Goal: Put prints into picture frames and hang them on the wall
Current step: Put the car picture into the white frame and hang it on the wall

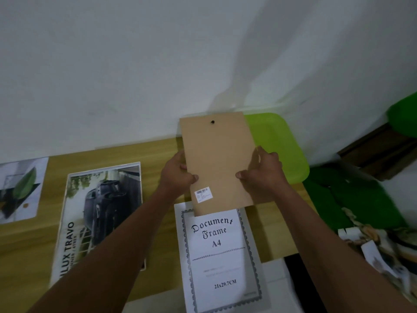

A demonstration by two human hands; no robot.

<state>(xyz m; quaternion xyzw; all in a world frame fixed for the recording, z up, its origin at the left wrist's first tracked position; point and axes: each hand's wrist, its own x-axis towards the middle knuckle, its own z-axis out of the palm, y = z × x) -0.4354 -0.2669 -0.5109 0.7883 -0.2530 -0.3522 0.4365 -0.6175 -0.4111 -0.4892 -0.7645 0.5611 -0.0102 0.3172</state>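
Head view: a wooden tabletop point(108, 154) is set against a white wall point(135, 64); a brown rectangular backing board point(216, 159) is pinched by its side edges between the left hand point(178, 175) and the right hand point(261, 170).

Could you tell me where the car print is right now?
The car print lies flat on the wooden table, left of the left hand.

Light: we see dim, even, soft light.
Shadow: grey streak on the wall point(135, 64) above the backing board point(218, 163).
Blur: right of the board, smeared.
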